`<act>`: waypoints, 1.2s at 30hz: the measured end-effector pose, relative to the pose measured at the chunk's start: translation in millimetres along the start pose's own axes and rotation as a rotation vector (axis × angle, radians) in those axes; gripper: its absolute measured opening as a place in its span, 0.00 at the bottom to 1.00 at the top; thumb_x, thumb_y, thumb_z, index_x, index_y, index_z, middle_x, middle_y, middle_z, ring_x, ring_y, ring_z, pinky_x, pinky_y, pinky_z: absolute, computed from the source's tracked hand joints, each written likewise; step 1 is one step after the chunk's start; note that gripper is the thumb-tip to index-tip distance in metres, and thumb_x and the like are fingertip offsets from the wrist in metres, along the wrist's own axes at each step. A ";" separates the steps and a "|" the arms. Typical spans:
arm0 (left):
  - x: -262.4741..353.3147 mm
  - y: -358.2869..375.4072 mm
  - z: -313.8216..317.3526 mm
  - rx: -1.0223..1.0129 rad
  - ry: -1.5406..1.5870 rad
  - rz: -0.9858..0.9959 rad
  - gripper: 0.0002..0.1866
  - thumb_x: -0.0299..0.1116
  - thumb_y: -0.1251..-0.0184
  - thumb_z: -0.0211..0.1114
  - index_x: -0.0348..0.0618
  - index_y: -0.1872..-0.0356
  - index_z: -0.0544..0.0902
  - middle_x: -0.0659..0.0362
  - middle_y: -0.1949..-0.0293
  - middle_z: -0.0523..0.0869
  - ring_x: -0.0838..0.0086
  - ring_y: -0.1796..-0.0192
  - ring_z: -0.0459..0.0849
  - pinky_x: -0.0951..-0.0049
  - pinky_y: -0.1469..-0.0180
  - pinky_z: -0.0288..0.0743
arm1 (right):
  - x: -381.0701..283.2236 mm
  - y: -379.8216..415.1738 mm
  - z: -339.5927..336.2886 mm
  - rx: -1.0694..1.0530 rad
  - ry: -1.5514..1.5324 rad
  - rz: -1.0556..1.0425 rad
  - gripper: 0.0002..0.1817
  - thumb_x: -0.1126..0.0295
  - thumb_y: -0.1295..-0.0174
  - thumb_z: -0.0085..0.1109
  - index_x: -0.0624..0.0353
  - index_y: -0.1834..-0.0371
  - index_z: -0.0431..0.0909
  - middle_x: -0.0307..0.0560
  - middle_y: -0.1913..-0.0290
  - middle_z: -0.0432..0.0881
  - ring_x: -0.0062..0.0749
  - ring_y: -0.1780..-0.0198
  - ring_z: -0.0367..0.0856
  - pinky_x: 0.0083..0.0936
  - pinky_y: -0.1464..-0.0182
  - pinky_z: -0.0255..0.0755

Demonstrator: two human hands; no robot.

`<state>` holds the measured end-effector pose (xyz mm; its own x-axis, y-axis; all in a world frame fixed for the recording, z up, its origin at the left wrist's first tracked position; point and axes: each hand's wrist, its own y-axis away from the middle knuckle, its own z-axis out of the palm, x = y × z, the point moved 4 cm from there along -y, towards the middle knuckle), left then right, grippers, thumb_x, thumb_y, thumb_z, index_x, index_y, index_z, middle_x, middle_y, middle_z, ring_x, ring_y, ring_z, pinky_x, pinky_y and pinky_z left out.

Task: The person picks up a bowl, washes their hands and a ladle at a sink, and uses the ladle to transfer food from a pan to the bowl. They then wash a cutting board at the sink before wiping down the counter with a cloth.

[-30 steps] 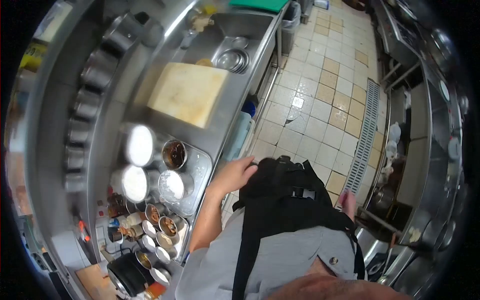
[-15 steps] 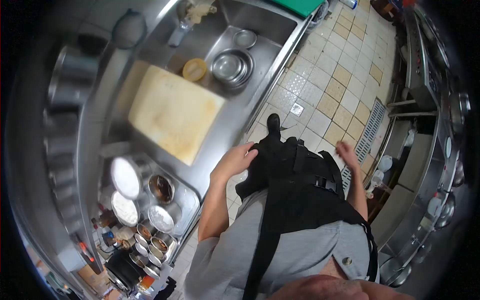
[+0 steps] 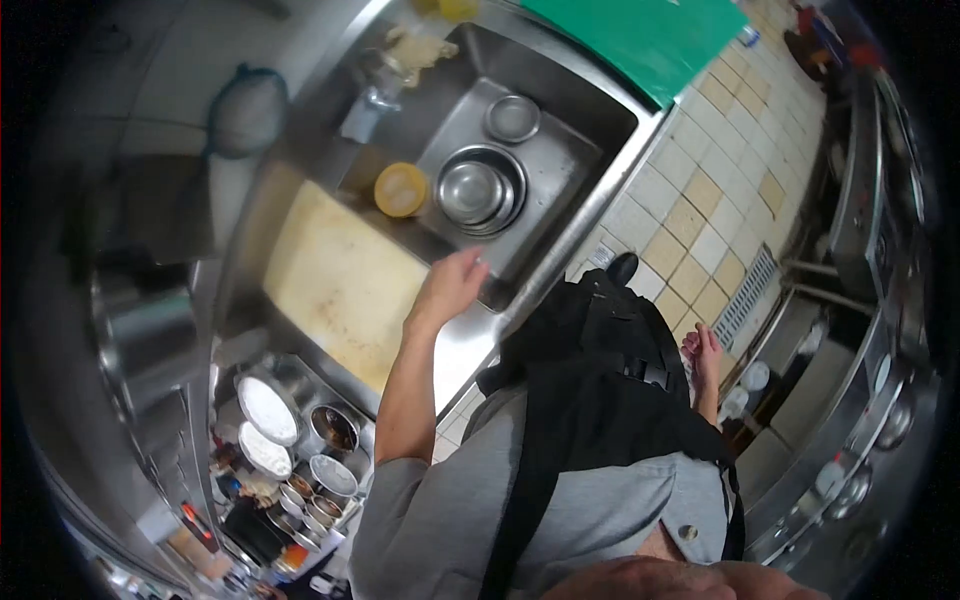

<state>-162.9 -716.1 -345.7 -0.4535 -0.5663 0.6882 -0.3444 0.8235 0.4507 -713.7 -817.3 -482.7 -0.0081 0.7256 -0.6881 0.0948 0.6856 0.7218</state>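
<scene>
My left hand hovers over the near edge of the sink, beside the corner of a white cutting board; its fingers are loosely bent and I see nothing in them. Within the sink basin, stacked round metal bowls and a smaller metal dish lie just beyond that hand. A round yellow container is between the bowls and the board. Low at my right side hangs my right hand, fingers half curled and apart, holding nothing visible.
A green board covers the counter past the sink. Metal pots of white and dark contents stand at the lower left. A strainer lies at the upper left. Metal shelving runs along my right, beside a floor drain grate.
My left hand has moved from my apron up and forward to the sink's edge. My right hand has dropped slightly. The view has shifted, bringing more of the sink and green board into sight.
</scene>
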 end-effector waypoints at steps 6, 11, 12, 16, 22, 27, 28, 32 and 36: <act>-30.3 -74.0 -33.0 0.257 0.510 -0.224 0.23 0.40 0.24 0.60 0.34 0.37 0.77 0.51 0.44 0.85 0.68 0.44 0.84 0.70 0.45 0.79 | -98.2 -63.7 83.4 -0.177 0.057 -0.095 0.18 0.52 0.28 0.58 0.56 0.50 0.78 0.36 0.66 0.78 0.21 0.64 0.79 0.20 0.61 0.74; -31.3 -147.7 -43.6 0.400 1.064 -0.308 0.29 0.43 0.22 0.57 0.32 0.30 0.67 0.44 0.35 0.76 0.58 0.36 0.78 0.60 0.36 0.75 | -203.0 -146.4 125.3 -0.164 0.050 -0.151 0.22 0.49 0.27 0.55 0.54 0.43 0.74 0.36 0.61 0.79 0.23 0.59 0.80 0.25 0.56 0.75; -32.1 -164.6 -48.4 0.447 1.146 -0.300 0.30 0.43 0.22 0.57 0.32 0.29 0.66 0.43 0.33 0.73 0.56 0.34 0.77 0.58 0.35 0.74 | -223.8 -165.8 141.1 -0.184 0.036 -0.173 0.21 0.50 0.26 0.54 0.53 0.41 0.73 0.33 0.60 0.79 0.22 0.58 0.80 0.25 0.55 0.76; -44.1 -220.4 -70.6 0.657 1.307 -0.294 0.34 0.45 0.23 0.59 0.33 0.26 0.60 0.39 0.29 0.67 0.52 0.32 0.74 0.54 0.31 0.70 | -298.7 -260.7 184.6 -0.209 0.080 -0.205 0.33 0.45 0.28 0.52 0.59 0.30 0.67 0.51 0.41 0.78 0.38 0.44 0.80 0.37 0.44 0.77; -67.4 -284.5 -84.8 0.880 1.300 -0.311 0.35 0.50 0.23 0.57 0.35 0.27 0.58 0.41 0.33 0.70 0.51 0.36 0.77 0.52 0.39 0.78 | -368.1 -323.0 235.3 -0.380 0.302 -0.157 0.39 0.40 0.26 0.45 0.61 0.26 0.61 0.51 0.38 0.76 0.37 0.41 0.78 0.37 0.41 0.73; -96.6 -310.2 -106.5 0.765 1.375 -0.452 0.19 0.50 0.21 0.53 0.42 0.55 0.76 0.52 0.56 0.84 0.62 0.54 0.86 0.63 0.59 0.81 | -382.7 -319.1 219.9 -0.405 0.337 -0.138 0.37 0.39 0.26 0.46 0.60 0.29 0.66 0.49 0.45 0.79 0.36 0.46 0.79 0.35 0.44 0.74; -92.8 -311.8 -109.5 0.767 1.382 -0.457 0.19 0.50 0.21 0.53 0.42 0.55 0.76 0.52 0.56 0.84 0.62 0.54 0.86 0.63 0.59 0.81 | -377.3 -320.6 212.4 -0.405 0.345 -0.138 0.37 0.39 0.26 0.46 0.60 0.29 0.66 0.49 0.45 0.79 0.36 0.46 0.79 0.35 0.44 0.74; -83.2 -316.2 -116.3 0.761 1.485 -0.461 0.16 0.45 0.22 0.54 0.47 0.70 0.74 0.60 0.68 0.83 0.67 0.63 0.86 0.70 0.64 0.76 | -346.9 -328.2 170.9 -0.351 0.323 -0.016 0.37 0.35 0.29 0.46 0.54 0.31 0.68 0.44 0.43 0.78 0.35 0.42 0.75 0.37 0.39 0.69; -75.2 -304.2 -115.5 0.647 1.860 -0.226 0.12 0.40 0.25 0.57 0.48 0.70 0.75 0.59 0.66 0.83 0.66 0.59 0.85 0.69 0.61 0.79 | -324.5 -314.3 161.0 -0.337 0.285 0.041 0.38 0.37 0.28 0.46 0.59 0.29 0.66 0.51 0.43 0.78 0.40 0.44 0.78 0.39 0.40 0.72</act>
<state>70.9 -920.2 -468.9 0.7519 0.4388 0.4920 -0.6513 0.3791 0.6573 -580.6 -1277.8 -498.2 -0.2897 0.7076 -0.6445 -0.2287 0.6027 0.7645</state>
